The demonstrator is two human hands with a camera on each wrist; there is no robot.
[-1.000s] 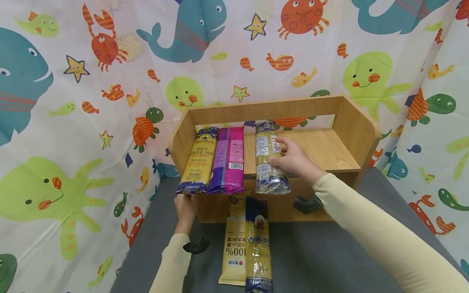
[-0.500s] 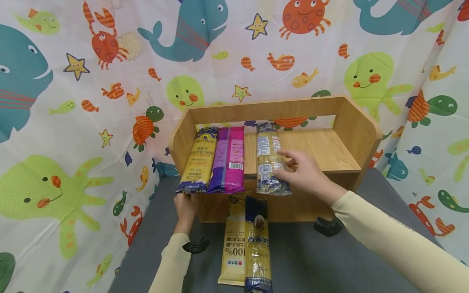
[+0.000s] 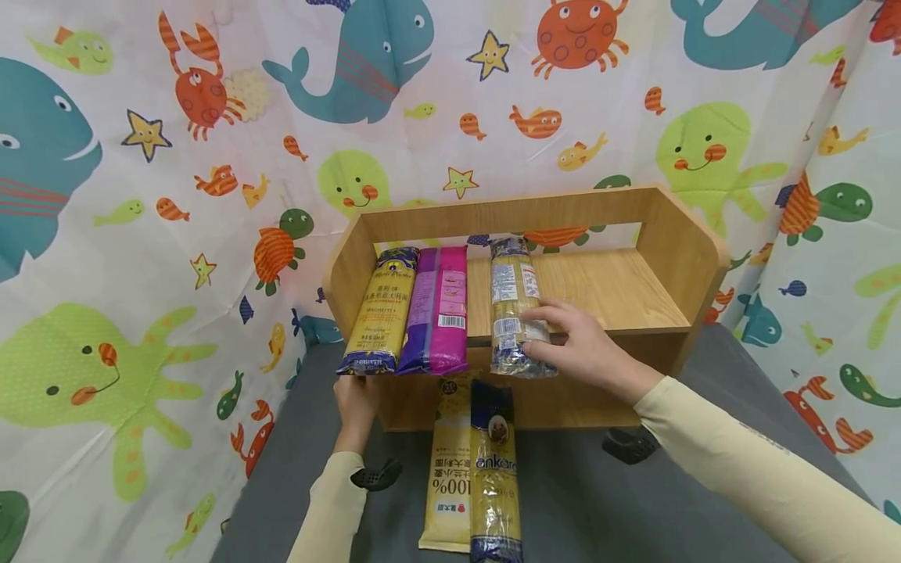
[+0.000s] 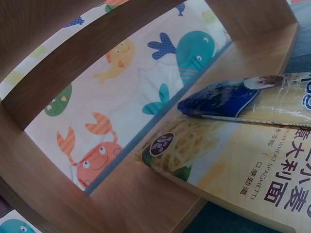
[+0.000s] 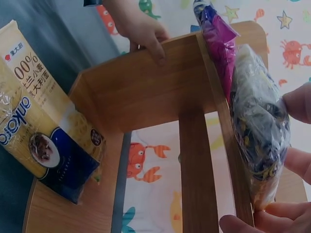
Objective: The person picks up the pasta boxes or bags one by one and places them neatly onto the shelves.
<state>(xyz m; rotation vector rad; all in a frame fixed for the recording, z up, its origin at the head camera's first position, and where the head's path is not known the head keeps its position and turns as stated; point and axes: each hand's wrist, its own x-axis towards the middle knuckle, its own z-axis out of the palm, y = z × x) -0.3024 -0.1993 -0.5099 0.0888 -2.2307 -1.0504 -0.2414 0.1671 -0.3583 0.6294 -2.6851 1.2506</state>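
On the upper board of a wooden shelf [image 3: 605, 281] lies a clear and blue spaghetti pack [image 3: 512, 281], its front end sticking out past the board's edge. My right hand [image 3: 580, 344] holds this pack by its right side near the front; in the right wrist view, fingertips [image 5: 296, 162] press against its crinkled wrapper. Left of it, a pink and purple pack [image 3: 438, 313] lies beside a yellow spaghetti pack [image 3: 382, 313]. Below the yellow one, my left hand [image 3: 357, 410] grips the front edge of the shelf's left side panel, its fingers partly hidden in the head view.
Two more pasta packs, a cream-yellow one [image 3: 447, 469] and a blue-topped Ankara one [image 3: 495, 469], lie side by side with their far ends in the lower compartment. Grey cloth [image 3: 591, 493] covers the table. A sea-animal curtain [image 3: 450, 94] hangs behind the shelf.
My right hand has slid along the spaghetti pack towards its front end, and its wrist has shifted right. The left hand keeps its place on the side panel.
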